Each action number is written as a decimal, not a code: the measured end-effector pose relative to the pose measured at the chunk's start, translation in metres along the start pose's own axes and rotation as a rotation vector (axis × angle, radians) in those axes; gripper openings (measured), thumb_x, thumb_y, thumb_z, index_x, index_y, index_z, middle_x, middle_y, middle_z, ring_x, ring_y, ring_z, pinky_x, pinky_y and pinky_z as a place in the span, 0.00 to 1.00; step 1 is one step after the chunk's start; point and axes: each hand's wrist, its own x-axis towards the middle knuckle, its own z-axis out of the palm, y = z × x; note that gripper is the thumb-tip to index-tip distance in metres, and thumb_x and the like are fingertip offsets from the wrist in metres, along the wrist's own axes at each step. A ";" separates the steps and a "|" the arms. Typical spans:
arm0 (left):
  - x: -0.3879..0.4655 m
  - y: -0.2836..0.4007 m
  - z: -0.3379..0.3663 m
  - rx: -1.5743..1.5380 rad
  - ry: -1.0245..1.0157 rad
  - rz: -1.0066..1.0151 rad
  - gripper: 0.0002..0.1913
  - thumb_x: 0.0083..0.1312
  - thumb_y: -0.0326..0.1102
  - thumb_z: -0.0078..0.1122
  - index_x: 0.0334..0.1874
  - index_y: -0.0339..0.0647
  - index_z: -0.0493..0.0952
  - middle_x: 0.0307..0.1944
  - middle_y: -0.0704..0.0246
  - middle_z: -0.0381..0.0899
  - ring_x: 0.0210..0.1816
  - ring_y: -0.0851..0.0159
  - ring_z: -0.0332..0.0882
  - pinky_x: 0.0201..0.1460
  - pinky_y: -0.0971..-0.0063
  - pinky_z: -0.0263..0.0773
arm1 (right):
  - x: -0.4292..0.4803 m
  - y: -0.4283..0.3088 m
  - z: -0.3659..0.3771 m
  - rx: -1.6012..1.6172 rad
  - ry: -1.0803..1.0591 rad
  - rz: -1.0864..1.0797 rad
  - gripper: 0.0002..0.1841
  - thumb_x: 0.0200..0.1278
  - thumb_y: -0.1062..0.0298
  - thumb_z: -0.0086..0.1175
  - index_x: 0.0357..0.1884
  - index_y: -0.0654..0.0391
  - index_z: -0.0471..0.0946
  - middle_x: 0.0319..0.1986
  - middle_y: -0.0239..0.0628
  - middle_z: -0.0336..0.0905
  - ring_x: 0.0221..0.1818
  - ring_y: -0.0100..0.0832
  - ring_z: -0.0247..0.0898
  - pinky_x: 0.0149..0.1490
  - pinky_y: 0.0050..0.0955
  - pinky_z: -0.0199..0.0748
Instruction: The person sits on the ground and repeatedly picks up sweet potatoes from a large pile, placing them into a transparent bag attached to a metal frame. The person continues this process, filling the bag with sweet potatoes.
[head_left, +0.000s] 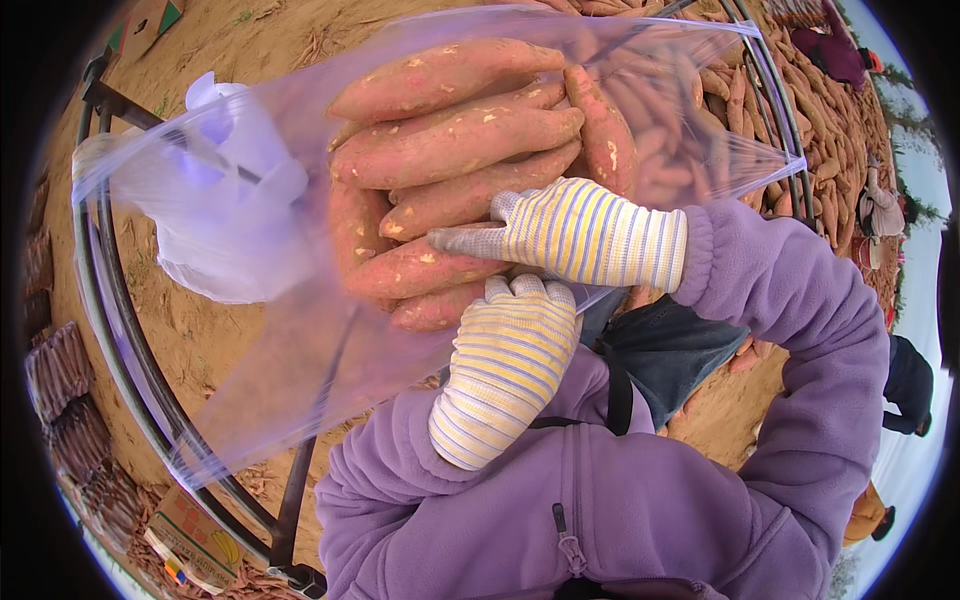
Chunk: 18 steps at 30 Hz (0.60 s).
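Observation:
Several large sweet potatoes (457, 146) lie side by side in a translucent purple plastic bag (300, 375), which is stretched over a black metal frame (116, 262). One of them stands nearly upright at the right end of the row. My right hand (577, 232), in a striped knit glove, rests on the lower sweet potatoes with its fingers pointing left; whether it grips one cannot be told. My left hand (514, 360), gloved alike, is at the near edge of the pile, its fingers curled by the bag's near edge; its fingertips are partly hidden.
A white plastic bag (225, 202) hangs at the frame's left. Heaps of sweet potatoes (817, 135) lie to the right on sandy ground. Filled bags (64, 375) stand along the far left, near a cardboard box (195, 536). Several other people work at the far right.

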 end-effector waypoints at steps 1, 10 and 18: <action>-0.001 -0.003 -0.003 -0.022 0.006 0.019 0.14 0.64 0.43 0.61 0.40 0.37 0.79 0.34 0.58 0.79 0.37 0.53 0.82 0.32 0.59 0.80 | -0.001 0.003 0.001 0.351 0.030 0.151 0.24 0.73 0.59 0.49 0.68 0.54 0.70 0.51 0.42 0.79 0.46 0.42 0.81 0.52 0.40 0.81; 0.003 0.001 0.001 0.004 -0.044 0.011 0.13 0.66 0.42 0.59 0.39 0.37 0.79 0.33 0.57 0.82 0.37 0.53 0.83 0.34 0.60 0.80 | -0.027 -0.022 -0.042 -0.943 -0.055 -0.073 0.10 0.60 0.66 0.56 0.41 0.58 0.77 0.34 0.50 0.82 0.39 0.44 0.84 0.39 0.44 0.81; 0.003 -0.006 0.007 -0.133 0.025 0.072 0.15 0.66 0.39 0.57 0.50 0.39 0.80 0.39 0.53 0.84 0.38 0.48 0.83 0.38 0.55 0.80 | -0.002 -0.059 -0.041 -0.796 -0.293 -0.081 0.15 0.60 0.66 0.58 0.48 0.59 0.76 0.37 0.48 0.81 0.38 0.48 0.83 0.37 0.42 0.81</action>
